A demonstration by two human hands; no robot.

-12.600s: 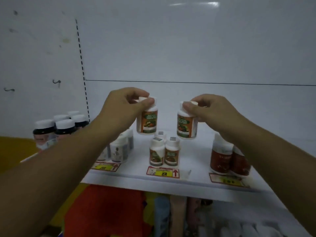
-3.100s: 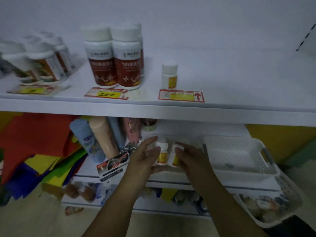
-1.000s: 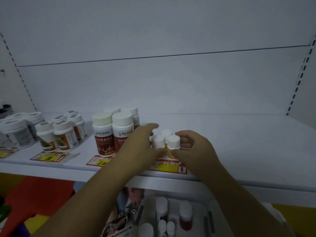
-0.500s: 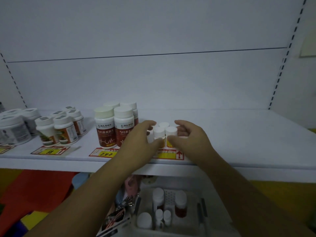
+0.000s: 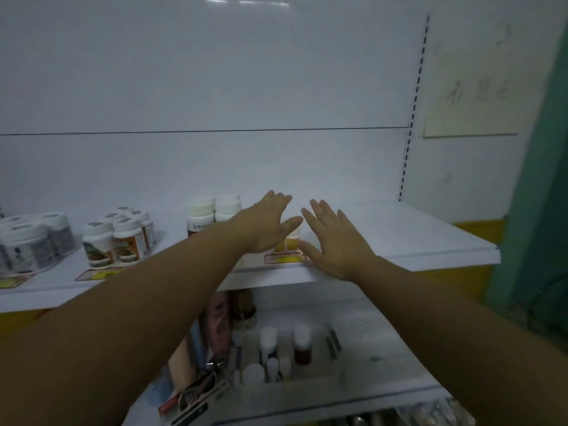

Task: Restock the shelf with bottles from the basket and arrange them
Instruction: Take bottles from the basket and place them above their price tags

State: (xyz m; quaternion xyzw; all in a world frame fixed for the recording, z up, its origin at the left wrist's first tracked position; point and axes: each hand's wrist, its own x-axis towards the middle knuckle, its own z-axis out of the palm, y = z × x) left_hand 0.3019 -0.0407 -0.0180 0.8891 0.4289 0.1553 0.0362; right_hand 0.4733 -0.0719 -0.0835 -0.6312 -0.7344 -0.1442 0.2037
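The shelf (image 5: 399,241) already carries several groups, the basket (image 5: 364,329) below it holds at least 4 more bottles (image 5: 302,345) to bring up, and the left hand (image 5: 267,224) and right hand (image 5: 335,242), both spread flat and holding nothing, flank the small yellow-labelled bottles (image 5: 290,242) at the front edge, with tall bottles (image 5: 199,215) close on the left.

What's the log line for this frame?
phase: arranging | left hand: open | right hand: open | small yellow-label bottles: on shelf, between hands | basket: bottles inside

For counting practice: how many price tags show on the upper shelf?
3: tag far left; tag before the orange-labelled bottles; tag before the yellow-labelled bottles. The left arm may hide another.
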